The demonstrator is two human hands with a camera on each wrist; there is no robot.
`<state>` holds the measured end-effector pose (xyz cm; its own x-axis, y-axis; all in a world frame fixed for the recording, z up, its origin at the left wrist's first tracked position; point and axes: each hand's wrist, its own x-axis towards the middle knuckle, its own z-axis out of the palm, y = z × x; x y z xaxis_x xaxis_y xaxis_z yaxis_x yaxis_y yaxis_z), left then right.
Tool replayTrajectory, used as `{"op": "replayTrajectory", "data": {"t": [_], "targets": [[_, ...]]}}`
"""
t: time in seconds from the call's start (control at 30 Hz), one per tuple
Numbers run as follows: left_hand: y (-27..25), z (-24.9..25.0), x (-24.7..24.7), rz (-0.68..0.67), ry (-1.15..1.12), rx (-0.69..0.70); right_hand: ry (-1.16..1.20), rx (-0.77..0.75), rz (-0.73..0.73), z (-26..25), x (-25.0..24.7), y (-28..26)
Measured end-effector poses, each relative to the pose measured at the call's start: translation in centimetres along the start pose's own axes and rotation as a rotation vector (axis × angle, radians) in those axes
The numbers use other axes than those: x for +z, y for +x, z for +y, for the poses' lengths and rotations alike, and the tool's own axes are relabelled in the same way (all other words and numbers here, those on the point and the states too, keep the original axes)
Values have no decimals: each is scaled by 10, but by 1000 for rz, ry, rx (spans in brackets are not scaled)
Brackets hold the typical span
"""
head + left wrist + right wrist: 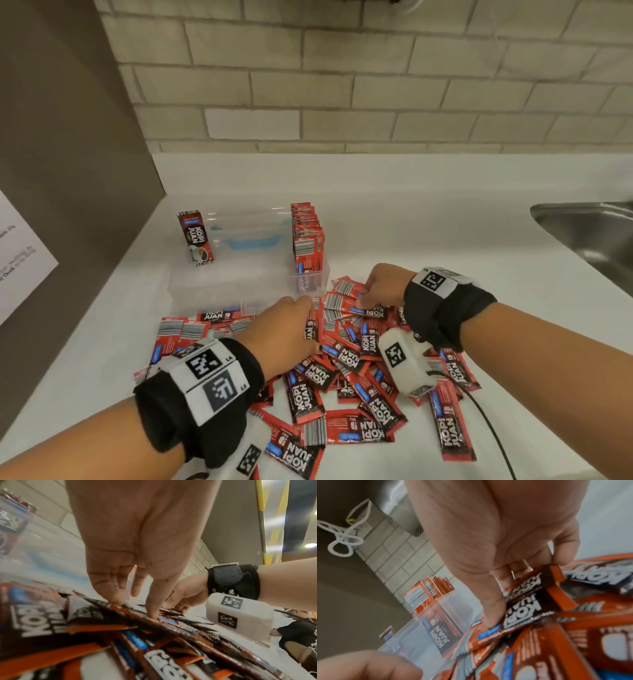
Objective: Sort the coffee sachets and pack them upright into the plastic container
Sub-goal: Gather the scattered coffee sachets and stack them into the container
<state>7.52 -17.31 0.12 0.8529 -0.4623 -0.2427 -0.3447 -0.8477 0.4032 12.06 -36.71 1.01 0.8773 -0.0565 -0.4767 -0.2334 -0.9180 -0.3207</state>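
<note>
Lying under both hands: loose coffee sachets.

The coffee sachets are slim red-and-black packets printed KOPI JUAN, some showing white barcode backs; most lie flat in a loose overlapping heap on the white counter in front of me. At 11 o'clock of the heap, touching its far edge, sits my clear plastic container with a blue-tinted base. A row of sachets stands upright against its right wall, and a single sachet stands upright, slightly tilted, at its far left corner, front face toward me
</note>
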Motion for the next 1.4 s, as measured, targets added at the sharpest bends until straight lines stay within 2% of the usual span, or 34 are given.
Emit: {"op": "replayTrajectory", "data": {"t": [0.2, 0.33, 0.5, 0.63, 0.73, 0.9, 0.97, 1.03, 1.17, 1.27, 1.4], "targets": [[-1, 4, -2, -87, -70, 52, 107, 25, -5, 3, -5, -3], [0, 7, 0, -75, -37, 81, 175, 21, 12, 11, -9, -7], [6, 8, 1, -78, -38, 118, 280, 25, 116, 26, -19, -18], [8, 9, 0, -171, -189, 126, 463, 3, 188, 41, -25, -25], [6, 9, -6, -201, -446, 89, 712, -69, 248, 46, -27, -35], [2, 10, -26, -44, -1142, -14, 1135, -289, 260, 16, -31, -59], [6, 13, -37, 66, -1325, -5, 1199, -372, 240, -3, -30, -62], [9, 20, -48, 168, -1469, 15, 1222, -400, 279, -20, -26, -60], [10, 21, -59, 266, -1573, 23, 1288, -420, 401, -34, -28, -54], [7, 17, -60, 284, -1615, 28, 1333, -424, 396, -38, -27, -52], [7, 10, -61, 389, -1627, 9, 1376, -434, 365, -42, -24, -51]]}}
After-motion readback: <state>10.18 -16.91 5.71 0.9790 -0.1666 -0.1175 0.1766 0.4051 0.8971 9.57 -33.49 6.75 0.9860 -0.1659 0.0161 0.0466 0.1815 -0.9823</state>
